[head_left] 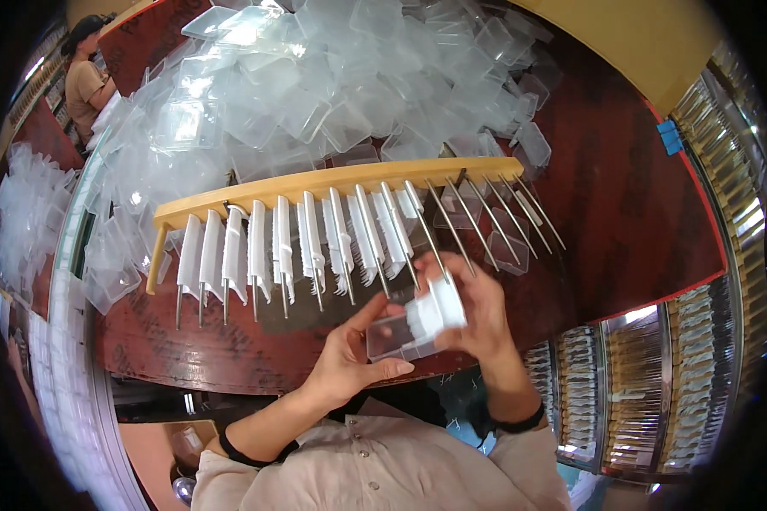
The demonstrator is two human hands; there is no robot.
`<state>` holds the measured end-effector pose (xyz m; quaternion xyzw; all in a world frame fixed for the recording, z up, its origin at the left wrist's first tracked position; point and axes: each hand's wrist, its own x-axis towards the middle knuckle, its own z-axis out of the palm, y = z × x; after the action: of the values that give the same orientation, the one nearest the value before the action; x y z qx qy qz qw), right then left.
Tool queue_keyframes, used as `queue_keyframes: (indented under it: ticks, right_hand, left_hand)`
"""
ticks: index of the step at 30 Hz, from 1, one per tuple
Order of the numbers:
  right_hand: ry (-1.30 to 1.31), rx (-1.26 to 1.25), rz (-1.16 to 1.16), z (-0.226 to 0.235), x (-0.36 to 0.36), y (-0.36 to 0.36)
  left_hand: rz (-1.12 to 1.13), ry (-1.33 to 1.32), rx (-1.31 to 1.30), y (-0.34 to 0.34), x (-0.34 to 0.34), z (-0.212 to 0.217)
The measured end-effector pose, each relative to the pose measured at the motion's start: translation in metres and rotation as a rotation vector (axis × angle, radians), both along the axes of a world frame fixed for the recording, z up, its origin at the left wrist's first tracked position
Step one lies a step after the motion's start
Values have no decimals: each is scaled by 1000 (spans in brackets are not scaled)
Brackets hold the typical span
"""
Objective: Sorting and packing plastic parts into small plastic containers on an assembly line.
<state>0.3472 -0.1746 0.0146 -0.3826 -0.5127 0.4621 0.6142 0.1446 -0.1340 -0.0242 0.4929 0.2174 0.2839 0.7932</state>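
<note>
Just in front of my body, my left hand (349,356) grips a clear plastic box (388,341) by its side, the thumb lying along its near edge. My right hand (484,313), slightly blurred, is closed on a bundle of white pieces (436,310) at the box's right end. Part of the bundle lies over or inside the box; which one I cannot tell. Beyond both hands stands a wooden rack (341,180) with metal rods pointing toward me. White bundles (308,234) hang on the rods from the left to the middle, while the right-hand rods (507,215) are bare.
A large heap of clear plastic boxes (315,77) covers the back of the dark red table (631,213). Loose clear boxes lie around the rack. More racks with rods (631,392) stand at the right. Another person (85,85) is at the far left.
</note>
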Motion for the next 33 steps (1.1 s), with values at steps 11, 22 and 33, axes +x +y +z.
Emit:
queue_keyframes:
  ticks: [11, 22, 33]
  right_hand:
    - [-75, 100, 30, -45, -18, -30]
    - [-721, 65, -96, -45, -38, -32]
    - [-153, -206, 2, -45, -4, -7]
  left_hand:
    - [198, -185, 459, -40, -12, -39]
    - [220, 0, 594, -22, -22, -33]
    - [195, 270, 705, -25, -51, -42]
